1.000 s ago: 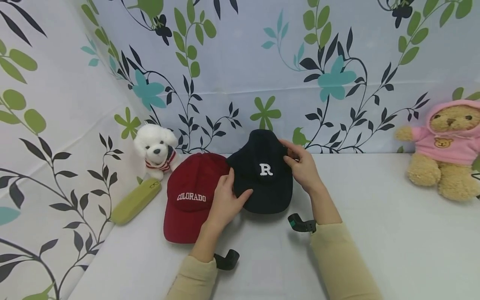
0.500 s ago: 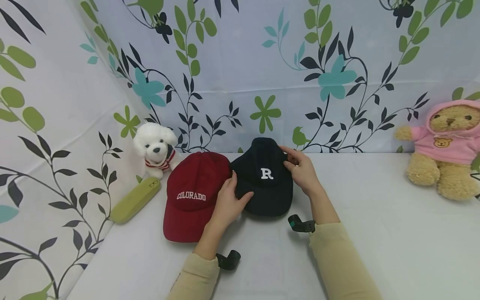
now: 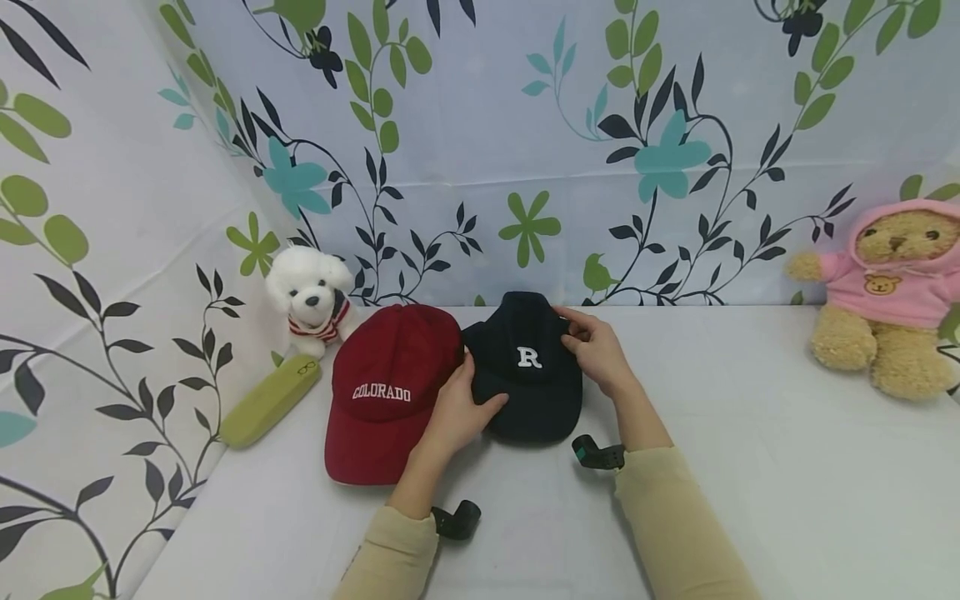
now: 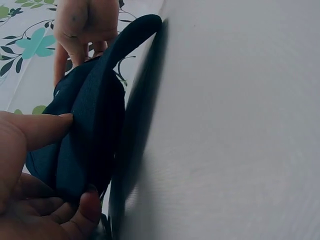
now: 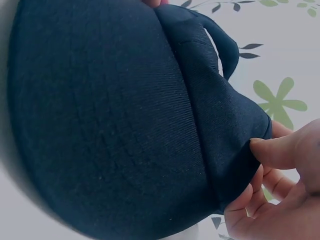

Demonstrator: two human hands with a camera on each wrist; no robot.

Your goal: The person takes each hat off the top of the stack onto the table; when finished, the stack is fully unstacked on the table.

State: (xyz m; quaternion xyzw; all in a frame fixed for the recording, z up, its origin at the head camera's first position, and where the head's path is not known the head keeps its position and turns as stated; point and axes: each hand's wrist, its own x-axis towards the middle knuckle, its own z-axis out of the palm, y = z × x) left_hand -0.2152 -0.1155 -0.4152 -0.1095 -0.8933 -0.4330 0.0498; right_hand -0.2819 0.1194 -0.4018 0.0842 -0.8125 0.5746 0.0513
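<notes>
A dark navy baseball cap with a white R on its front is held between both hands, brim toward me. My left hand grips its left edge, thumb lying over the brim side. My right hand pinches the right side of the crown. In the left wrist view the cap hangs close over the white table, its brim casting a shadow there. The right wrist view shows the thumb and curled fingers of the right hand on the cap's edge. A red cap lettered COLORADO lies just left, partly behind the left hand.
At the back left a white toy dog sits behind a green glasses case. A teddy bear in a pink hoodie sits at the far right. Leaf-patterned cloth hangs behind the white table.
Both hands have lowered the navy cap and brought it slightly toward me, beside the red cap. The grip on it looks the same; the red cap and toys stay put.
</notes>
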